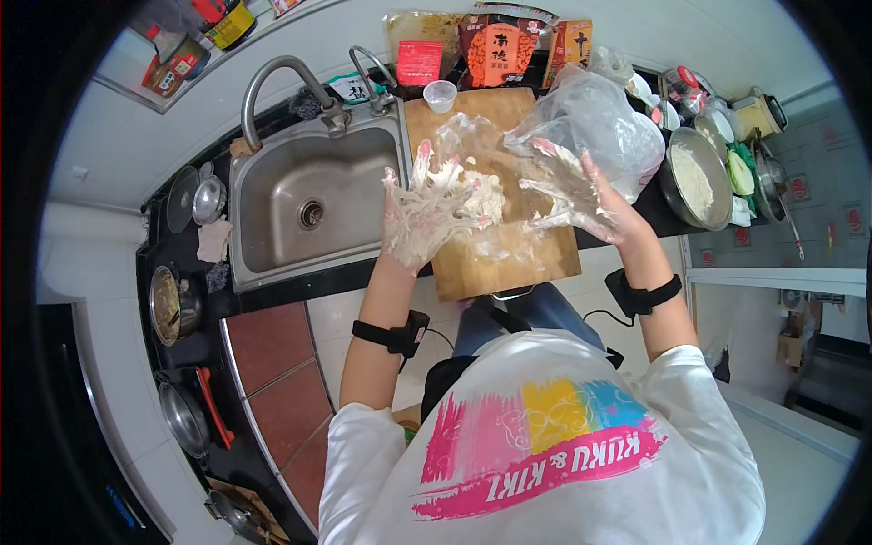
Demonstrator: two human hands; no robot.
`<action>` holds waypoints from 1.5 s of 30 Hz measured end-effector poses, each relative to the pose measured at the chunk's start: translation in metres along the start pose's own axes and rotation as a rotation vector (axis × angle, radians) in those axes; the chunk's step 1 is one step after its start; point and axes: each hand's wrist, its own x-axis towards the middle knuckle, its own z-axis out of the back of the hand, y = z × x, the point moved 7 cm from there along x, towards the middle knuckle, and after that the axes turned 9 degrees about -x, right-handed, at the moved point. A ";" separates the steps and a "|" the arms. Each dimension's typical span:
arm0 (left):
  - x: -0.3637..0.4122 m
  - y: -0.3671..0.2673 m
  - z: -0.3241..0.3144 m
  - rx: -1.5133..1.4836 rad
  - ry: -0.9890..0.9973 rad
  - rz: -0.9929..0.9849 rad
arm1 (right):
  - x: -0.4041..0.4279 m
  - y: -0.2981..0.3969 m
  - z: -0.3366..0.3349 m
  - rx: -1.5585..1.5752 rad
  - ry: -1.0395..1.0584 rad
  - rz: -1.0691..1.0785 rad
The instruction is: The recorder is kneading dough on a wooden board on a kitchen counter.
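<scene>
Sticky pale dough coats my left hand, which is raised with its fingers spread over the left edge of a wooden cutting board. Just right of that hand a lump of dough sits on the board, with white flour smeared around it. My right hand, also caked with dough, is held with fingers apart over the board's right side, near a clear plastic bag. Neither hand grips anything beyond the dough stuck to it. A small clear plastic cup stands at the board's back left corner.
A steel sink with a curved faucet adjoins the board on the left. To the right, a metal bowl holds flour. Food packets stand behind the board. Pots and pans line the left counter.
</scene>
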 end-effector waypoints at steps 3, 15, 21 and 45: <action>0.001 0.005 -0.003 -0.026 -0.038 0.055 | -0.002 0.007 -0.001 -0.136 -0.014 0.029; -0.019 -0.014 0.075 0.123 -0.591 -0.100 | -0.021 0.120 0.068 -0.173 -0.385 0.290; -0.021 -0.009 0.073 0.144 -0.645 -0.071 | 0.028 0.158 0.061 -0.136 -0.297 0.258; -0.021 0.003 0.052 0.287 -0.688 -0.176 | -0.035 0.190 0.234 0.287 -0.051 0.121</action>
